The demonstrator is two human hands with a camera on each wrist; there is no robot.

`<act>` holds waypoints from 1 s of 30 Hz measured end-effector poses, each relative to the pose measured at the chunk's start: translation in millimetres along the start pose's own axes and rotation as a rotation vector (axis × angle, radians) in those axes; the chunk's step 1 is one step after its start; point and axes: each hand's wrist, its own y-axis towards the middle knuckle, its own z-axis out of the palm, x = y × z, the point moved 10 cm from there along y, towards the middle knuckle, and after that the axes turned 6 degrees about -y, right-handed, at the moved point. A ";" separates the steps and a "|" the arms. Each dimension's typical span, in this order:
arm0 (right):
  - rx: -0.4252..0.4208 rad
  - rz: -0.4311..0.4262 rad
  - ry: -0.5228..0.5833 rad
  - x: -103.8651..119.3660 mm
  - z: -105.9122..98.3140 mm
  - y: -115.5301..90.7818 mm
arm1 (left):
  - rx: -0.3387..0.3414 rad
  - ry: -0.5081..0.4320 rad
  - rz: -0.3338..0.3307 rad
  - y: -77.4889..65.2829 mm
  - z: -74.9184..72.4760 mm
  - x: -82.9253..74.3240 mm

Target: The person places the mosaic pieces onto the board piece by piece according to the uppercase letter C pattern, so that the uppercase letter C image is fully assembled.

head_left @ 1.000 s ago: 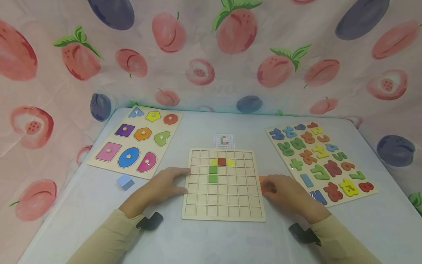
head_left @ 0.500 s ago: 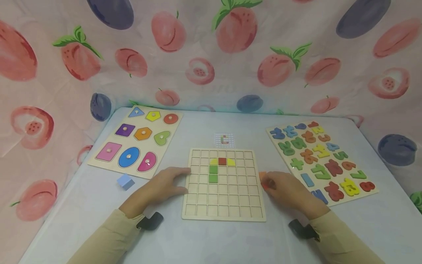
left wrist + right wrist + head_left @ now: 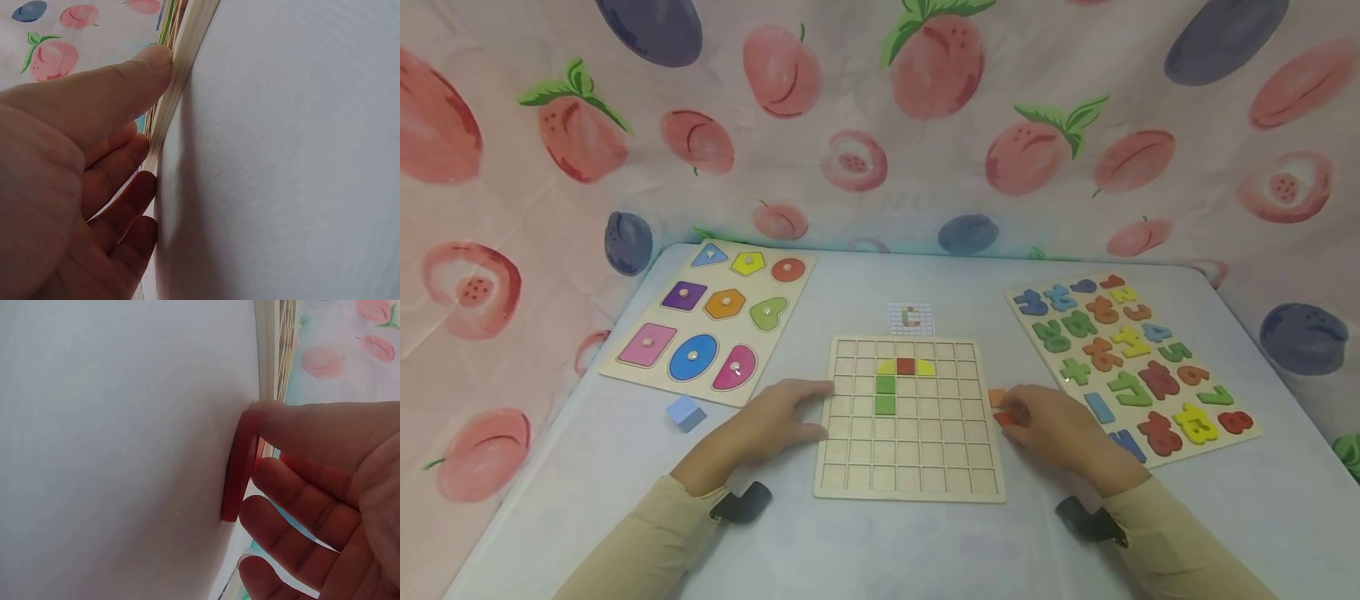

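Observation:
A square wooden grid board (image 3: pixel 910 479) lies in the middle in the head view. Set in its cells are a red square tile (image 3: pixel 906 367), two yellow rounded tiles (image 3: pixel 925 368) and two green tiles (image 3: pixel 885 395). My left hand (image 3: pixel 775 421) rests thumb and fingertips along the board's left edge, touching its side in the left wrist view. Beyond the right edge, my right hand (image 3: pixel 1056 433) pinches a loose red tile (image 3: pixel 239 472) between thumb and fingers, close to the tabletop. Just behind that tile lies an orange tile (image 3: pixel 997 397), partly covered by the fingers.
A small pattern card (image 3: pixel 911 319) lies behind the board. At left is a shape puzzle with knobs (image 3: pixel 760 333), a light-blue block (image 3: pixel 686 413) in front of it. A puzzle of numbers and characters (image 3: pixel 1210 446) lies at right. Fruit-print cloth (image 3: pixel 850 208) hangs behind the table.
My right hand has shifted slightly away from the board and back; the red and orange tiles now show as separate pieces at its fingertips. The left hand and board hold still.

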 end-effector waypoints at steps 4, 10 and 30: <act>0.002 0.015 0.000 -3.2 -1.2 -1.3 | 0.003 -0.001 -0.001 -0.1 -0.2 -0.5; 0.008 0.029 0.008 -8.1 -1.0 -1.6 | 0.002 -0.004 -0.002 -0.7 -0.5 -1.1; 0.025 0.047 0.091 -13.0 1.1 1.8 | 0.004 -0.014 0.016 -0.5 -0.3 -1.2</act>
